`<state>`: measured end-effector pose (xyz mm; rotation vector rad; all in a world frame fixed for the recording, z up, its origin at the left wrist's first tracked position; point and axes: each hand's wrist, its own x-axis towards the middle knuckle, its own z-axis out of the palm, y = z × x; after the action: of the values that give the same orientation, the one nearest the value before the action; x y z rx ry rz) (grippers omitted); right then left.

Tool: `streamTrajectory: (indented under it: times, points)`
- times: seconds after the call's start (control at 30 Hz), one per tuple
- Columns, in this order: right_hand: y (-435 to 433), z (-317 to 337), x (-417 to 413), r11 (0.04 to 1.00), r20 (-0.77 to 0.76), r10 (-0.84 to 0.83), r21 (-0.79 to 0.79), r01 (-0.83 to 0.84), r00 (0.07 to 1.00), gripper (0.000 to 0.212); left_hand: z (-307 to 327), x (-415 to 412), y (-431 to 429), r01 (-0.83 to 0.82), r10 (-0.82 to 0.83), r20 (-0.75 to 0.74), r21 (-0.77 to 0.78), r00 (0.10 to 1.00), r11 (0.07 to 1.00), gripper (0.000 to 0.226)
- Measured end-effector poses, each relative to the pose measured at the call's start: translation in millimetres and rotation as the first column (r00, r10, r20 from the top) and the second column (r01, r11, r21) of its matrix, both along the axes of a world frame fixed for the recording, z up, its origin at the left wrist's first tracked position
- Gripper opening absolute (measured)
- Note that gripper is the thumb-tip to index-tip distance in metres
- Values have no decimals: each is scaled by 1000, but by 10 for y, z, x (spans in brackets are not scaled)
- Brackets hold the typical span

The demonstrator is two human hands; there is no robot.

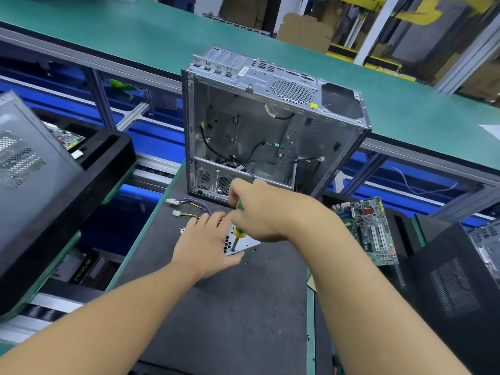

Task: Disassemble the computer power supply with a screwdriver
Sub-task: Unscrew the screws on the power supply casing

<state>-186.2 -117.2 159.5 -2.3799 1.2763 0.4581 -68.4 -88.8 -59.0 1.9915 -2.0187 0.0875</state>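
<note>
Fingers [236, 192] of the right hand [259, 212] curl tightly round the green-and-yellow handle of the screwdriver [239, 231], whose shaft slants down from them to a screw on the power supply [244, 243]. The left hand [205, 239] lies flat on the same box, its fingers [201, 221] straight and spread across the lid and its thumb along the near edge, pressing but gripping nothing. The power supply sits under both hands on the dark mat [230, 307], and only one perforated corner of its sheet-metal lid shows. It is probably fairly heavy and stiff, with thin edges that could cut and smooth sides that could slide on the mat, so a flat palm on top or a grasp across the side walls seems safest. Its cable bundle [194, 206] is limp, ends in white plugs just beyond the left fingertips, and makes a poor handle. Beyond the right fingers stands the open computer case [257, 125], which holds only loose black leads and a small green connector. Well to the right of them a motherboard [368, 228] lies in a black tray [405, 240]. Far left of the left fingers another black tray [108, 158] carries a grey case [27, 171] and a circuit board [65, 136].
</note>
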Motion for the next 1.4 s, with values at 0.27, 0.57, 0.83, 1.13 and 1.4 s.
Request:
streamTrajectory:
  times: [0.27,0.57,0.83,1.13,1.4]
  points:
    - [-50,-107,41,983,-37,-16,-184,9,999,16,2,2,-2,-3,3,17,-26,1000,1000,71]
    - [-1,-24,67,988,-67,-99,-128,90,993,19,-5,2,-3,1,0,24,-59,1000,998,62]
    - [-60,-18,49,999,-8,0,-34,0,1000,13,-26,13,-11,-7,7,20,2,1000,1000,71]
    - [-31,-71,69,969,-88,-117,-227,95,989,43,-29,17,-13,-11,9,24,58,1000,998,74]
    - [-101,39,-23,999,-48,-14,-30,12,999,24,-32,25,-14,-10,8,25,62,1000,998,81]
